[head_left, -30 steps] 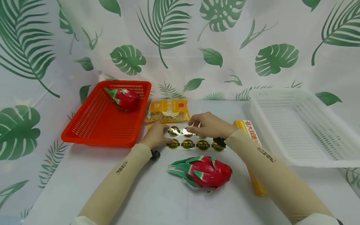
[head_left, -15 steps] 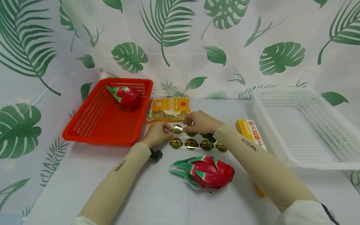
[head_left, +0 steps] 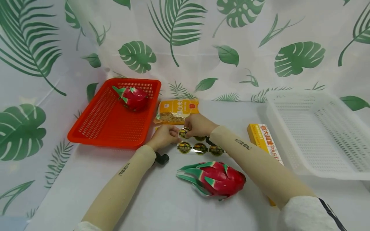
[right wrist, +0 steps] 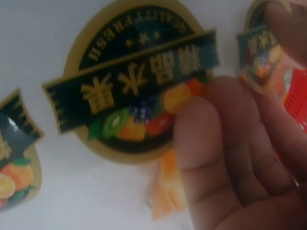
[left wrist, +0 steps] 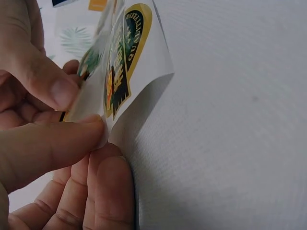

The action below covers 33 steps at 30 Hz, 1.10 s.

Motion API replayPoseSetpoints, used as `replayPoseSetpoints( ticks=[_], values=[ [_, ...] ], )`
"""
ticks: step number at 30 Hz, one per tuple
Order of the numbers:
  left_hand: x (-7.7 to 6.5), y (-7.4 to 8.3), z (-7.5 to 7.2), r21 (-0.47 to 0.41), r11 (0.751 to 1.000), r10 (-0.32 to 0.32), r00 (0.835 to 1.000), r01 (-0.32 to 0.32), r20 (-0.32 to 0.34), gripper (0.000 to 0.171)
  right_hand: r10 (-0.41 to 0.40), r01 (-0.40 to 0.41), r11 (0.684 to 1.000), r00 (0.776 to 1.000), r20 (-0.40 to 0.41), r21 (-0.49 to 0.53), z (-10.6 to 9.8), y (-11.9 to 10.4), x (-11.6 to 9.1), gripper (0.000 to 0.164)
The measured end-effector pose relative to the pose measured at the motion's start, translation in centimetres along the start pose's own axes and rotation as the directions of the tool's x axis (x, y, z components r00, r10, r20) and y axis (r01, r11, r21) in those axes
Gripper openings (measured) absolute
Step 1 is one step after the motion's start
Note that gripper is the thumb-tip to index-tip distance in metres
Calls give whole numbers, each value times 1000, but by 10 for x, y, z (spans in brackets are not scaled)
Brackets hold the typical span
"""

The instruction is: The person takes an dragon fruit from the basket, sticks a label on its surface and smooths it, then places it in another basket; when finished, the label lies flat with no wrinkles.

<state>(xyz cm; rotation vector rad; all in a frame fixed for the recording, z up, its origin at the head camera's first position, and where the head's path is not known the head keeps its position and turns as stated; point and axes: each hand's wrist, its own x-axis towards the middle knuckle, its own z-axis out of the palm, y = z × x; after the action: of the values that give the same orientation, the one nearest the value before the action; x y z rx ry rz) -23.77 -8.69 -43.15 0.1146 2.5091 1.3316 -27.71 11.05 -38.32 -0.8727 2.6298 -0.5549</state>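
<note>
Leafy backdrop, white worktop [head_left: 162,199]: both my hands, left hand [head_left: 163,136] and right hand [head_left: 198,125], pinch the sticker sheet [head_left: 199,148], lying between the noodle packet [head_left: 177,111] and dragon fruit [head_left: 214,178].

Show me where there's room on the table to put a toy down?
The near left of the table, below the red basket, is bare. The white basket holds nothing. It's crowded mid-table: both hands pinch the sticker sheet, between the noodle packet and dragon fruit.
</note>
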Motion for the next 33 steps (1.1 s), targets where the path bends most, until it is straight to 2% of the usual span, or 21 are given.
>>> replayPoseSetpoints(
  ticks=[10,16,25,33],
  values=[
    [-3,4,4,-19,1000,8,1000,-8,4,33,27,-25,999,998,-58,26,7,2,3,17],
    [-4,3,4,-25,1000,2,1000,-2,2,34,12,-8,999,997,-73,46,8,6,1,7],
    [-5,5,3,-23,1000,-1,1000,1,-20,30,-18,24,998,996,-91,65,5,4,-3,6],
    [-5,4,4,16,1000,0,999,1,-43,28,-53,60,996,992,-115,61,2,2,-9,5]
  ],
)
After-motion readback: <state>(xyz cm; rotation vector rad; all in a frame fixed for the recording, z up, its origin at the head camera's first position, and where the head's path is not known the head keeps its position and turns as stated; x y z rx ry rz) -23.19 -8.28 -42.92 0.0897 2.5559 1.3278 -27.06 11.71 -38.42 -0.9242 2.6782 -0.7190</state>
